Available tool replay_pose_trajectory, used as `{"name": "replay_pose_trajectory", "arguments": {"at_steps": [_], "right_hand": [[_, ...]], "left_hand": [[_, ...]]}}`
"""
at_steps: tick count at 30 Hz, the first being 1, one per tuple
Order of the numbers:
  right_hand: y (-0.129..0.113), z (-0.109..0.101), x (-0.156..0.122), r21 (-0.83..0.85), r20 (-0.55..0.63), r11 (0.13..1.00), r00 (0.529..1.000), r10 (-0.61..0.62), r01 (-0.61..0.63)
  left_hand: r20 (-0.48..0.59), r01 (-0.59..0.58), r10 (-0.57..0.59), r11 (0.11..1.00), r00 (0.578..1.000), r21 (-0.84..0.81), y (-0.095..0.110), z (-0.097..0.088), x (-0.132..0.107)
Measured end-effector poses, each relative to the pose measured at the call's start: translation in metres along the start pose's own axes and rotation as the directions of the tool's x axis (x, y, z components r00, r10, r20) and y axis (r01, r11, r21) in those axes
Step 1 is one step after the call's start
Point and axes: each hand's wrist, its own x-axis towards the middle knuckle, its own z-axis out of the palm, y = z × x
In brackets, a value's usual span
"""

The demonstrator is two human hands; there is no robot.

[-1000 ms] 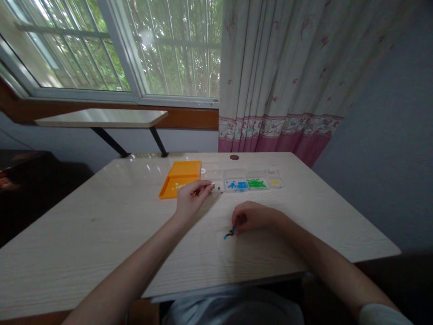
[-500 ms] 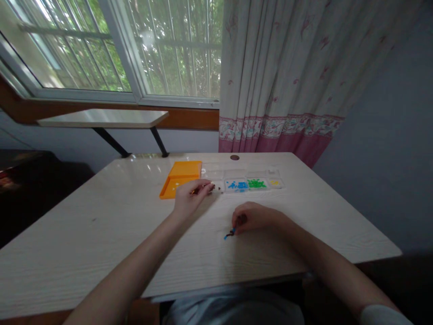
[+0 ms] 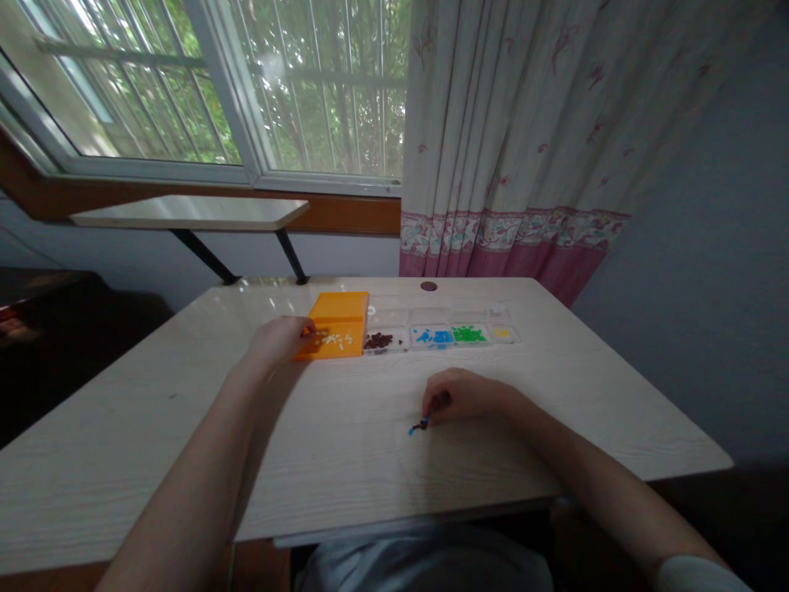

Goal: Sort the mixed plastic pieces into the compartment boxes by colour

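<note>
My left hand point(image 3: 277, 339) rests at the left edge of an orange tray point(image 3: 336, 325) that holds small pale beads; its fingers curl inward and what they hold, if anything, is hidden. My right hand point(image 3: 459, 393) sits near the table's middle, fingers pinched on a short string of dark and blue beads point(image 3: 417, 426) lying on the wood. Right of the tray runs a clear compartment box point(image 3: 440, 335) with brown beads point(image 3: 378, 339), blue beads point(image 3: 432, 336), green beads point(image 3: 468, 334) and yellow beads point(image 3: 501, 333).
The pale wooden table point(image 3: 154, 427) stands under a window. A narrow shelf on black brackets point(image 3: 191, 215) juts out behind it at the left. A patterned curtain point(image 3: 518, 140) hangs at the back right. A dark cable hole point(image 3: 428, 286) marks the table's far edge.
My left hand has moved left from the brown-bead compartment to the orange tray's left edge, uncovering the brown beads. My right hand has stayed on the bead string.
</note>
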Motion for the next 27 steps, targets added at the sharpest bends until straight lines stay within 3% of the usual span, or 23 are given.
{"name": "replay_pose_trajectory", "arguments": {"at_steps": [5, 9, 11, 13, 15, 16, 18, 22, 27], "right_hand": [[0.003, 0.001, 0.003, 0.082, -0.093, 0.996, 0.995, 0.044, -0.037], [0.002, 0.002, 0.008, 0.120, -0.272, 0.989, 0.955, 0.116, -0.086], [0.002, 0.002, 0.010, 0.117, -0.359, 0.990, 0.926, 0.117, -0.079], [0.003, 0.003, 0.012, 0.109, -0.434, 0.992, 0.895, 0.103, -0.061], [0.006, 0.005, 0.012, 0.080, -0.496, 0.996, 0.865, 0.078, -0.044], [0.007, 0.006, 0.012, 0.053, -0.521, 0.998, 0.852, 0.056, -0.033], [0.011, 0.008, 0.013, -0.023, -0.557, 1.000, 0.830, -0.009, -0.004], [0.015, 0.010, 0.013, -0.164, -0.579, 0.985, 0.804, -0.135, 0.047], [0.019, 0.010, 0.012, -0.209, -0.525, 0.973, 0.828, -0.196, 0.098]], "left_hand": [[-0.042, 0.014, -0.015, 1.000, 0.999, -0.024, -0.002, -0.004, 0.000], [-0.077, -0.130, 0.113, 0.955, 0.991, -0.266, 0.030, -0.007, -0.006], [-0.027, -0.226, 0.243, 0.846, 0.970, -0.483, 0.061, -0.004, -0.015], [0.009, -0.244, 0.334, 0.707, 0.942, -0.664, 0.095, 0.001, -0.027], [0.030, -0.278, 0.474, 0.566, 0.880, -0.776, 0.123, 0.007, -0.039], [0.042, -0.269, 0.518, 0.511, 0.854, -0.817, 0.134, 0.010, -0.044], [0.054, -0.215, 0.512, 0.451, 0.857, -0.866, 0.149, 0.014, -0.051], [0.057, -0.135, 0.407, 0.427, 0.912, -0.894, 0.157, 0.018, -0.053], [0.071, -0.135, 0.439, 0.421, 0.896, -0.897, 0.154, 0.022, -0.050]]}}
